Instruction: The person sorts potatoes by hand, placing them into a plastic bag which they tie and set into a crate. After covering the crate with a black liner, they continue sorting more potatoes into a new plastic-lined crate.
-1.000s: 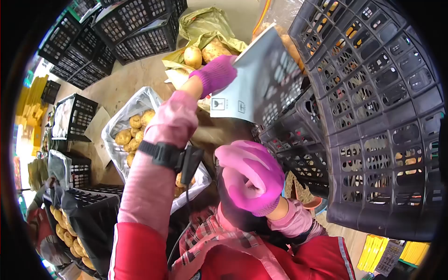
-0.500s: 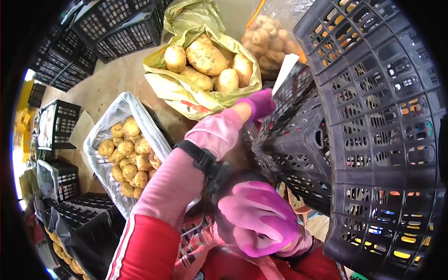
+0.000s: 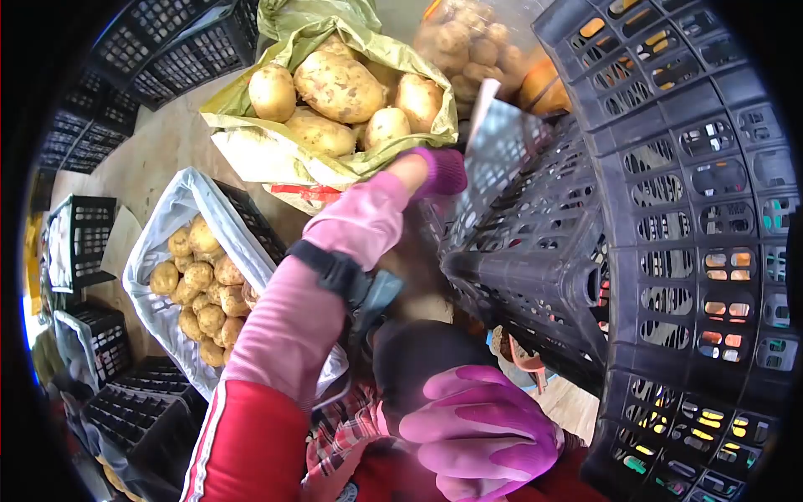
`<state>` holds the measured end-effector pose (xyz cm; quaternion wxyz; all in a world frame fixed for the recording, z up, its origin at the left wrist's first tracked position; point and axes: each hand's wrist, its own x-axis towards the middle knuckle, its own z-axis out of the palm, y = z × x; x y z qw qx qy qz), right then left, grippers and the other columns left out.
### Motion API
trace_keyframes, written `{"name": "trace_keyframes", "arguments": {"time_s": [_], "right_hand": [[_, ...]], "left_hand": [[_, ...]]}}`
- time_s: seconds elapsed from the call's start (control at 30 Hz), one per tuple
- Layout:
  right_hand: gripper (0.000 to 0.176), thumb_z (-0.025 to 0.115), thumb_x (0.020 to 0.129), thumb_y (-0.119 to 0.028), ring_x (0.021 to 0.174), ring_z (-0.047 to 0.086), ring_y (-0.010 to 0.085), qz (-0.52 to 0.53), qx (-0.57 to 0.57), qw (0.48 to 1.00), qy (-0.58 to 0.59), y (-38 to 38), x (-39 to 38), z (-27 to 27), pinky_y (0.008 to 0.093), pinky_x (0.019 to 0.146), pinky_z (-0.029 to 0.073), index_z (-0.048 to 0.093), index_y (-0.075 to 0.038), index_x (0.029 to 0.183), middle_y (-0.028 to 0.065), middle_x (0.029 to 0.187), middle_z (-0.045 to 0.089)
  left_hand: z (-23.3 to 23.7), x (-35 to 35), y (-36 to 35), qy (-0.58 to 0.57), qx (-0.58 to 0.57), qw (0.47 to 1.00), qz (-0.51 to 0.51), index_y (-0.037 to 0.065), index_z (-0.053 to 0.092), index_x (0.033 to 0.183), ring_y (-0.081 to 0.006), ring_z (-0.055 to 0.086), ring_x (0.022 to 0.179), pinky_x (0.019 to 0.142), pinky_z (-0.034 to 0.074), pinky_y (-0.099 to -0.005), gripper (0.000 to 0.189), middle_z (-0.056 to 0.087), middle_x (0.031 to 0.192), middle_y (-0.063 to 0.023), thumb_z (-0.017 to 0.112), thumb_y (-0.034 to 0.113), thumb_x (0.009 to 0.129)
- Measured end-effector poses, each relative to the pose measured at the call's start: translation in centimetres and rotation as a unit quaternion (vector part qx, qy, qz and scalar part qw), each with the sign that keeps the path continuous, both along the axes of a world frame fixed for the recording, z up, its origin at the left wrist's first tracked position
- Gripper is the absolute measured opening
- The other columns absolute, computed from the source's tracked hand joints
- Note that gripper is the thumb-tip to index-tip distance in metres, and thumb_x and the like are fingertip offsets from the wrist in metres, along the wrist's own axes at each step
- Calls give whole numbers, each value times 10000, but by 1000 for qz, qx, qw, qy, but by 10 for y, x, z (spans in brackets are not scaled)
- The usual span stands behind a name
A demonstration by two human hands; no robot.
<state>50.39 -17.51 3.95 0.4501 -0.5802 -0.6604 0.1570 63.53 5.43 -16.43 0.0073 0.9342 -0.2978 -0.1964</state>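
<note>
My left hand [image 3: 441, 171], in a purple glove, reaches to the edge of a stacked black crate [image 3: 535, 226]. Its fingers are hidden or blurred, so its grip cannot be made out. Just left of it, large potatoes [image 3: 341, 86] fill an open yellow-green sack [image 3: 314, 167]. In a pink and purple glove, my right hand [image 3: 481, 427] lies near a dark rounded surface at the bottom centre, its fingers loosely apart and nothing visible in them. Smaller potatoes [image 3: 201, 293] lie in a crate lined with white plastic [image 3: 142, 276], left of my left forearm.
A tall black crate wall [image 3: 669, 209] rises along the right side. Behind the stacked crate is a clear bag of potatoes [image 3: 477, 50]. More black crates stand at the upper left [image 3: 180, 50] and left [image 3: 92, 234]. A dark-lined crate [image 3: 150, 410] is at the lower left.
The sack, the lined crate and my left hand appear farther left in view. The edge of the stacked crate beside my left hand has shifted and tilted. My right hand appears slightly lower.
</note>
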Motion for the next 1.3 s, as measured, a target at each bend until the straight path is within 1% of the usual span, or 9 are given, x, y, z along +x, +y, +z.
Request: {"name": "trace_keyframes", "arguments": {"time_s": [0.1,0.2,0.3,0.37,0.47,0.53,0.63,1.1,1.3], "right_hand": [[267,645,819,-199,1055,644,272,31,-70,997,3,0,4,11,431,977,479,699,-52,1036,83,1126,687],[275,667,797,-181,1050,648,273,44,-124,989,64,-11,-1,8,442,971,486,692,-46,1034,86,1089,700],[296,693,769,-164,1036,655,280,11,-74,993,87,-16,6,3,457,968,488,690,-35,1036,110,1076,702],[314,707,750,-156,1014,662,285,2,-38,996,81,-11,13,4,466,969,487,688,-28,1036,130,1067,701],[328,717,737,-160,992,667,295,-34,19,996,74,-6,9,-5,474,968,486,686,-21,1033,141,1058,702],[323,719,734,-154,1008,659,300,-32,-2,997,74,-6,14,1,471,968,483,687,-26,1029,134,1072,699],[319,722,726,-141,1030,647,308,-18,-31,998,59,-8,20,5,463,963,482,690,-33,1025,124,1089,694],[199,727,748,-85,969,680,286,-120,23,991,60,-5,-3,-3,422,856,540,731,-20,937,108,1022,721],[497,543,974,-448,756,657,251,-79,134,982,106,-11,-4,-23,470,799,519,557,1,1186,149,863,664]], "left_hand": [[-23,29,-23,-42,-36,997,-58,64,726,828,-372,687,756,720,534,-452,137,693,790,-175,700,164,738],[-64,30,-67,-106,-364,786,488,50,675,967,-384,683,846,774,527,-458,188,691,896,-207,648,136,803],[-68,26,-64,26,-415,724,550,46,613,1062,-390,671,896,783,524,-448,266,677,958,-221,630,114,805],[-87,30,-57,57,-262,903,336,73,753,976,-336,688,969,862,536,-412,301,712,1014,-177,707,314,801],[-118,50,-57,84,-107,989,66,67,744,989,-302,669,1048,884,520,-402,323,696,1084,-188,663,344,844],[-176,63,-90,9,-184,901,392,36,678,1061,-337,675,990,818,532,-443,335,692,1029,-214,639,293,850],[-85,28,-89,-83,-256,775,572,20,605,1180,-354,667,1006,820,534,-455,382,683,1057,-212,540,281,908],[-39,-4,-79,-4,-88,889,449,40,659,976,-393,656,860,755,533,-471,245,669,912,-192,551,252,915],[62,-199,19,-213,-394,788,422,75,684,931,-339,654,802,696,523,-445,212,677,851,-134,640,278,890]]}}
